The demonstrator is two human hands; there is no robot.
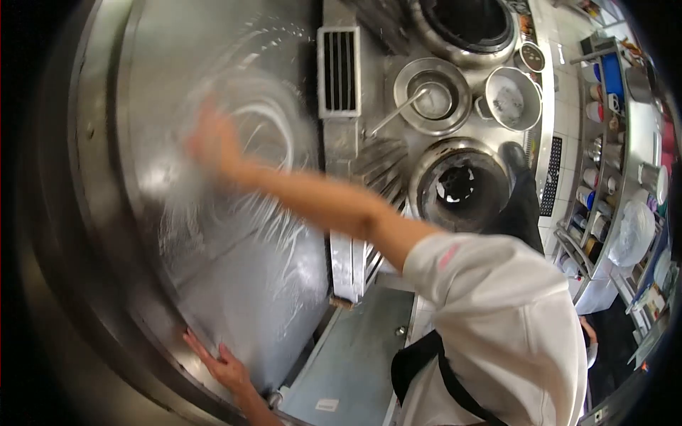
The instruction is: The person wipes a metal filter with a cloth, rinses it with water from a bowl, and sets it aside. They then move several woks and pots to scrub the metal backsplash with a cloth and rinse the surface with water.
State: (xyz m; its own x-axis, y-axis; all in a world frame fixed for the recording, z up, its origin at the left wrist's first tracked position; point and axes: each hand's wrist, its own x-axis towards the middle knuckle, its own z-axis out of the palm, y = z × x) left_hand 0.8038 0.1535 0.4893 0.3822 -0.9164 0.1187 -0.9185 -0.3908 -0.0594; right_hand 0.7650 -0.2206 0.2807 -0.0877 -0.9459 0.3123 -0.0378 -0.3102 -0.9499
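My right hand (pixel 213 142) is smeared by motion over a large metal panel (pixel 234 291). Its fingers are blurred, and whether anything is in it cannot be made out. White foamy streaks (pixel 273 117) curve across the metal beside and below this hand. Near the bottom of the view, my left hand (pixel 226 369) touches the panel's metal edge, with fingers apart and nothing visible in it.
A slotted metal grate (pixel 339 72) borders the panel. Beyond it are a round burner (pixel 460 186), a metal bowl with a ladle (pixel 432 96) and a pot (pixel 513 99). Shelves (pixel 600 170) hold containers at the right. Another person's hand (pixel 588 331) shows below them.
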